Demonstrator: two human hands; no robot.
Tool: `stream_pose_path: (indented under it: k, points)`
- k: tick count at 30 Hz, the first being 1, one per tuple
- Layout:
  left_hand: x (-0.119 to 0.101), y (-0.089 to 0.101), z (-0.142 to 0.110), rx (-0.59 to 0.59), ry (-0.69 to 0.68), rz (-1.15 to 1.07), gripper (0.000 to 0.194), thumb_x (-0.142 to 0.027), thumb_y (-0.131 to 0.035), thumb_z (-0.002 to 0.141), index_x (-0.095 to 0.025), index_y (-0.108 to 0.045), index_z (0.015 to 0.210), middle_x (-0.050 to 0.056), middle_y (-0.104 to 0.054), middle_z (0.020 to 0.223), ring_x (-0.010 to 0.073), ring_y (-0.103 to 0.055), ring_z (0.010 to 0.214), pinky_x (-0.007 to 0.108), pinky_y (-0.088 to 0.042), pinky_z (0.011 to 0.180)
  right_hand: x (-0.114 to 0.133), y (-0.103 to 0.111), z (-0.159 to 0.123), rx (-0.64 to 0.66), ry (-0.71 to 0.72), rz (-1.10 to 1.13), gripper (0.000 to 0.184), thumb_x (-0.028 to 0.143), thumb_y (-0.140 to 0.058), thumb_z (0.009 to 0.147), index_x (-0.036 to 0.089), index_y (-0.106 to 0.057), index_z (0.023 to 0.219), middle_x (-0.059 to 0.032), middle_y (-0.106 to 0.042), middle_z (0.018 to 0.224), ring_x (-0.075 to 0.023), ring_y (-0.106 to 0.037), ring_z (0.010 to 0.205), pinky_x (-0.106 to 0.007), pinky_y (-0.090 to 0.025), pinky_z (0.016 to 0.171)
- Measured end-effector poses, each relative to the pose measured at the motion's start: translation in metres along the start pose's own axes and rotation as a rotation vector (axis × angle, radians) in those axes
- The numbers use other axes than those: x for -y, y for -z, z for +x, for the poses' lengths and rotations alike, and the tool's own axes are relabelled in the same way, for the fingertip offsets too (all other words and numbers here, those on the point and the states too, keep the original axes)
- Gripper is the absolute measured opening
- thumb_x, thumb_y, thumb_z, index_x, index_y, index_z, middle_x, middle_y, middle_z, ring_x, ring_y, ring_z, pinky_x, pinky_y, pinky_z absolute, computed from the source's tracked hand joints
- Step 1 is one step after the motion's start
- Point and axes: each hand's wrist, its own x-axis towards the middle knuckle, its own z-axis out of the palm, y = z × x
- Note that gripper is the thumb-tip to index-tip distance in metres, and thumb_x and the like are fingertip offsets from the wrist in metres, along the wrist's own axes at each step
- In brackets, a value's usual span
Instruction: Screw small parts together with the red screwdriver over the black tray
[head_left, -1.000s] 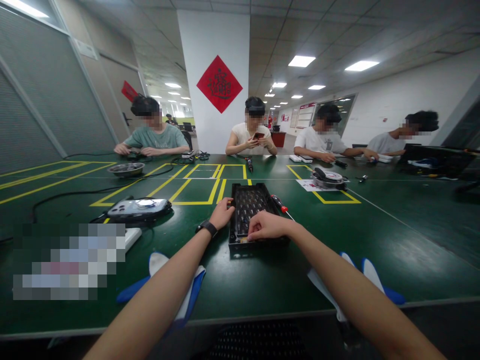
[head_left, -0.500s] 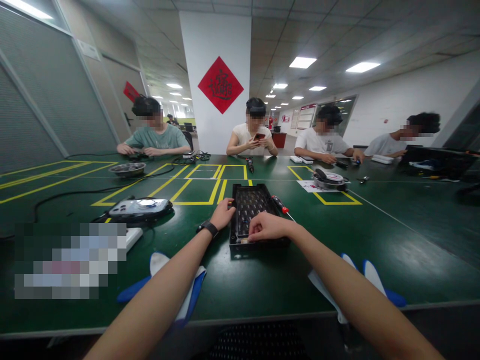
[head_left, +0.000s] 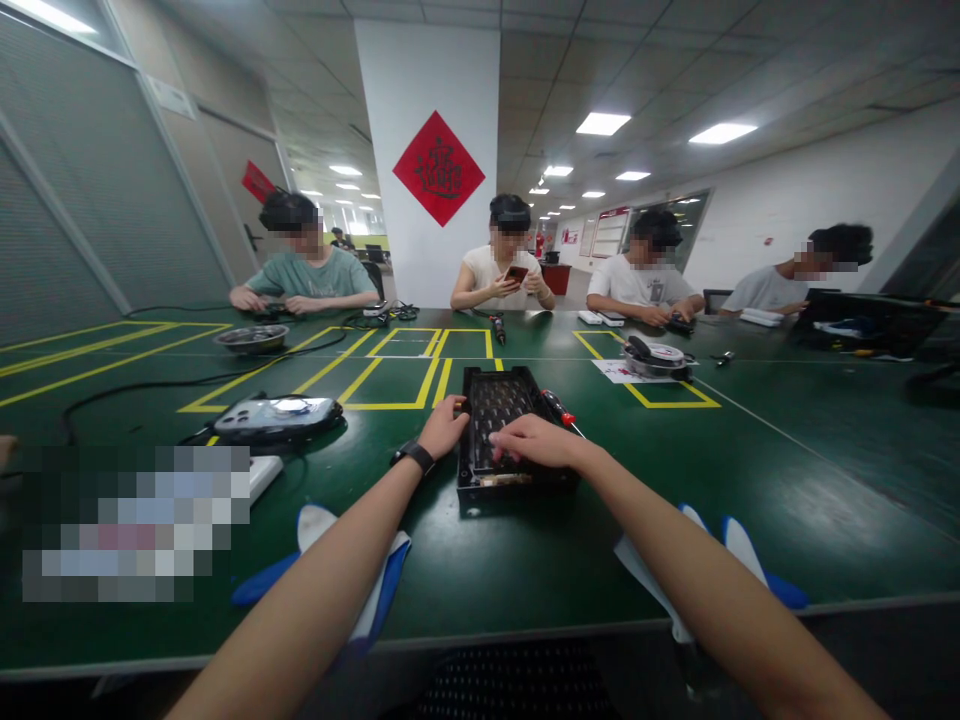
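Note:
In front of me on the green table lies a black rectangular case [head_left: 510,490], with rows of small shiny metallic pieces [head_left: 502,400] inside it. My left hand [head_left: 444,428], a black band on its wrist, grips the case's left wall. Over the near part of the interior, my right hand [head_left: 534,440] has its thumb and fingers pinched together. Whatever lies between those fingertips is too small to make out. A pale strip [head_left: 504,480] shows at the case's near end. Beside the right wall rests a red and black screwdriver [head_left: 559,408].
Blue and white gloves [head_left: 379,590] lie under my left forearm, more gloves [head_left: 750,560] by my right. A bulky silvery device [head_left: 277,418], a metal bowl [head_left: 252,340] and a black cable [head_left: 150,388] are leftward. Several people sit across; a round device [head_left: 660,360] stands right.
My right hand has lifted from the case's near end and moved slightly farther in, uncovering the pale strip. My left hand keeps its place on the left wall.

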Motion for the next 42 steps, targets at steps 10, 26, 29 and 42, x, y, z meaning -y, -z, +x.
stream_pose_path:
  k: [10,26,29,42]
  points:
    - [-0.001,0.0,-0.001,0.003,0.004,0.013,0.036,-0.019,-0.043,0.074,-0.011,-0.05,0.109,0.012,-0.054,0.108,0.019,-0.052,0.098,0.034,-0.041,0.087,-0.026,-0.007,0.002,-0.195,-0.077,-0.245,0.022,0.036,-0.057,0.074,0.017,-0.066,0.083,-0.0022,-0.06,0.073,-0.0103,-0.051,0.065,-0.02,-0.033,0.059]
    - [-0.006,0.001,-0.003,-0.025,0.033,0.038,0.036,-0.019,-0.043,0.074,-0.012,-0.051,0.109,0.01,-0.056,0.106,0.0179,-0.053,0.096,0.033,-0.042,0.087,-0.02,-0.014,0.007,-0.222,-0.128,-0.378,0.007,0.022,-0.056,0.073,0.015,-0.057,0.073,-0.0018,-0.058,0.073,-0.0096,-0.049,0.064,-0.02,-0.029,0.055]
    - [-0.007,0.0,-0.003,-0.042,0.032,0.054,0.035,-0.02,-0.043,0.075,-0.012,-0.052,0.108,0.01,-0.057,0.104,0.018,-0.054,0.094,0.033,-0.042,0.087,-0.02,-0.012,0.007,-0.325,-0.107,-0.195,0.004,0.018,-0.054,0.072,0.013,-0.054,0.071,-0.0007,-0.057,0.068,-0.0083,-0.049,0.061,-0.019,-0.033,0.056]
    - [-0.002,-0.004,-0.001,-0.057,0.017,0.067,0.034,-0.02,-0.044,0.075,-0.012,-0.052,0.107,0.011,-0.057,0.104,0.018,-0.054,0.096,0.033,-0.042,0.086,-0.015,-0.024,0.019,-0.196,-0.143,0.489,0.034,0.04,-0.069,0.057,0.01,-0.063,0.073,-0.0043,-0.063,0.063,-0.0102,-0.055,0.051,-0.023,-0.045,0.051]
